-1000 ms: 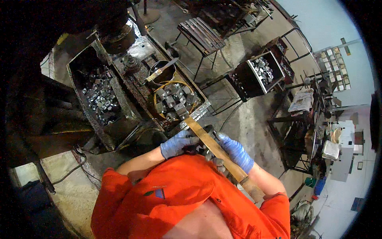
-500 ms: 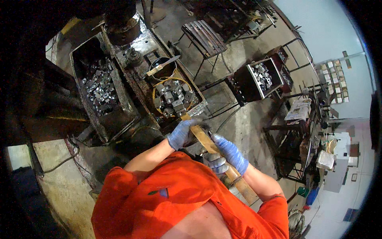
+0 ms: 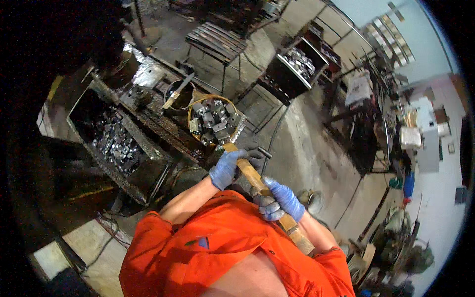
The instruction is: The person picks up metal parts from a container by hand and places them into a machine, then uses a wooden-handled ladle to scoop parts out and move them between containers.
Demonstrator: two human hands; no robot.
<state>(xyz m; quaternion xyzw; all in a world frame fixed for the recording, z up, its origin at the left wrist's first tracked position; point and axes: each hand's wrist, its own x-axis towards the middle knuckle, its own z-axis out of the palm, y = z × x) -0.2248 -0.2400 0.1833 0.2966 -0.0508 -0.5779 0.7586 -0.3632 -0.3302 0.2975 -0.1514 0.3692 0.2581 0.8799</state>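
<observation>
A long, flat wooden bar (image 3: 249,173) slants across the front of my orange shirt. My left hand (image 3: 225,168), in a blue and grey glove, is closed round its far part, with dark fingertips showing past the wood. Lower along the bar, my right hand (image 3: 282,200) wraps it in a similar glove. A short dark rod (image 3: 265,152) shows just beyond my left fingers; whether that hand holds it I cannot tell. Past the bar's far end, several metal blocks (image 3: 215,117) lie heaped inside a yellow hoop (image 3: 189,115).
To the left stands a metal trough (image 3: 133,185) of small metal parts. A round pan (image 3: 170,85) carries a flat tool (image 3: 179,92) with a grey blade. A slatted stand (image 3: 216,40) and a bin (image 3: 297,74) of metal parts are farther off. Cluttered racks (image 3: 358,123) line the right.
The view has turned, and the surroundings have shifted within it. Both hands still grip the wooden bar in nearly the same place. The dark rod beyond my left hand shows more plainly.
</observation>
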